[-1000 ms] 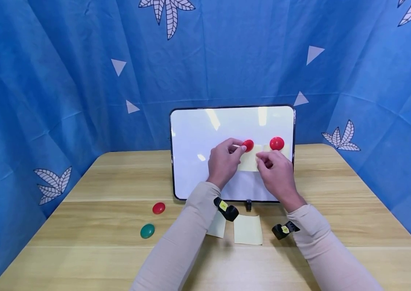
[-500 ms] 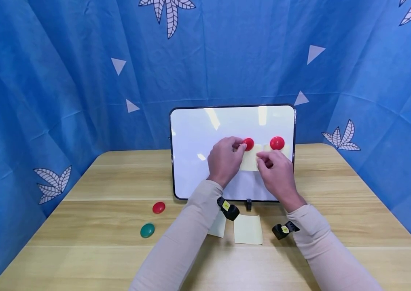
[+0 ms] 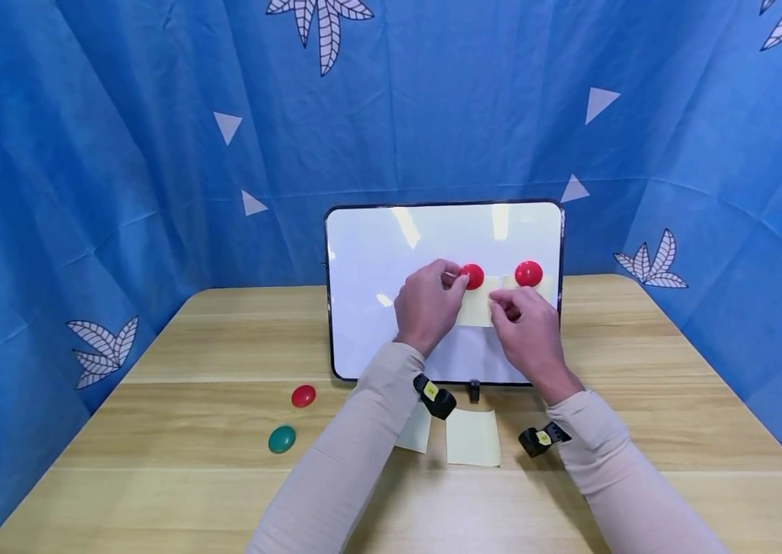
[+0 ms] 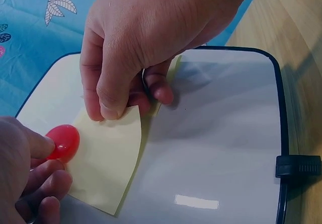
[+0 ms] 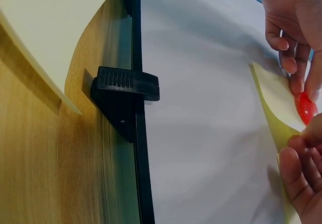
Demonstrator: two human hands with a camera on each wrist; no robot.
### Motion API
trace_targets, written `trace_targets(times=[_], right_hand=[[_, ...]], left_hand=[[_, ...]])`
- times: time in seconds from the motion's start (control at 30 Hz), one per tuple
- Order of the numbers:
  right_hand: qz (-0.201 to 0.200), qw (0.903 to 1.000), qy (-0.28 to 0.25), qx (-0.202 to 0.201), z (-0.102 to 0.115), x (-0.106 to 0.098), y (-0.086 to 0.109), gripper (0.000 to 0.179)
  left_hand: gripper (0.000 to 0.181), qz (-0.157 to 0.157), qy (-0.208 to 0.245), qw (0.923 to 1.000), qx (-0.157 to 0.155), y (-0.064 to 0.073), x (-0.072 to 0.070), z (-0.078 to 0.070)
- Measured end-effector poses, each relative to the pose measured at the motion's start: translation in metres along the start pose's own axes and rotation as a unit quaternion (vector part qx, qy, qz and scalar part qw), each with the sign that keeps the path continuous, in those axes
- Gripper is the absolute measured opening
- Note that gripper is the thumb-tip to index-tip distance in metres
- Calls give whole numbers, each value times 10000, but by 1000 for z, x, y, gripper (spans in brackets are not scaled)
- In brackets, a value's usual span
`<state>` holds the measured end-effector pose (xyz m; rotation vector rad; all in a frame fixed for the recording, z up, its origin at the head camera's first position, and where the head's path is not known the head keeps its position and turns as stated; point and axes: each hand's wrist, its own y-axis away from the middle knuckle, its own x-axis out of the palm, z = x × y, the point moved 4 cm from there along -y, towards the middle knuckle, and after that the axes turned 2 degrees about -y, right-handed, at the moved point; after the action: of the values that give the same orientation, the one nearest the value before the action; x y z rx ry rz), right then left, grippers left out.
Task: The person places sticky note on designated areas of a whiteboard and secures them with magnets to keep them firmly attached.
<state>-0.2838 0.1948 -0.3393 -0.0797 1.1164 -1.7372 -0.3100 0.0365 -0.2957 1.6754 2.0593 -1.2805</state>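
My left hand holds a round red magnet between thumb and fingers, against the top of a pale yellow sticky note on the whiteboard. With thumb and fingertips, my right hand pinches the upper right corner of that same note. In the left wrist view, the note's free edge lifts off the board. A second red magnet sits farther right, over another sticky note partly hidden behind my right hand.
On the wooden table lie a red magnet and a green magnet at left. Two more sticky notes lie before the board, one in full view, the other partly under my left arm. A black clip foot supports the board.
My left wrist has shifted slightly to the right, and slightly more of the held magnet shows. My right hand keeps its grip on the note's corner.
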Motion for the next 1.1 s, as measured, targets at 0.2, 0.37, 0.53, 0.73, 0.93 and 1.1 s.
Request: trace_targets(times=[0.2, 0.37, 0.53, 0.73, 0.93, 1.1], right_hand=[[31, 10000, -6, 37, 1, 0, 1, 18], [54, 10000, -15, 52, 1, 1, 1, 18], [38, 10000, 19, 22, 1, 0, 0, 18], [71, 10000, 31, 46, 2, -1, 0, 18], [80, 9999, 14, 59, 1, -1, 0, 18], [81, 10000, -7, 37, 1, -1, 1, 17]], left_hand=[[27, -21, -54, 10000, 25, 0, 1, 0], [25, -52, -119, 9999, 28, 0, 0, 0], [27, -110, -81, 9999, -3, 1, 0, -2], [29, -157, -195, 9997, 52, 1, 1, -4], [28, -289, -250, 9992, 137, 0, 2, -6], [27, -346, -250, 9990, 143, 0, 2, -6]])
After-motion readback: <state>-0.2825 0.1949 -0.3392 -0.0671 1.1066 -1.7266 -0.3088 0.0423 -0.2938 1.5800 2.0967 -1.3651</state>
